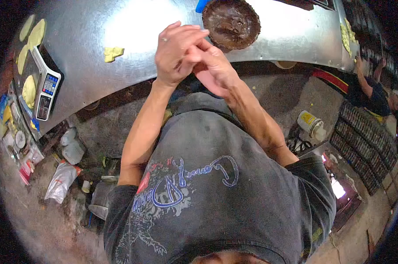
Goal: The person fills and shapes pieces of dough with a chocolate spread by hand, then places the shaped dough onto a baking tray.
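My left hand (176,53) and my right hand (214,68) meet above the near edge of the metal table (84,57). The left fingers are stretched out and lie across the right fingers. Part of the right hand is covered, but its palm side shows and it looks open. No object shows between the hands, though the space between the palms is hidden. Just beyond them sits a round dark bowl (232,24) with a rough rim and a dark, shiny inside. A small yellow dough piece (113,53) lies on the table to the left.
A digital scale (48,86) stands at the left, beside flat yellow dough pieces (37,34). More dough strips (345,39) lie at the right end. Another person (375,90) is at the far right, near dark racks (361,141). A white bucket (310,123) is on the floor.
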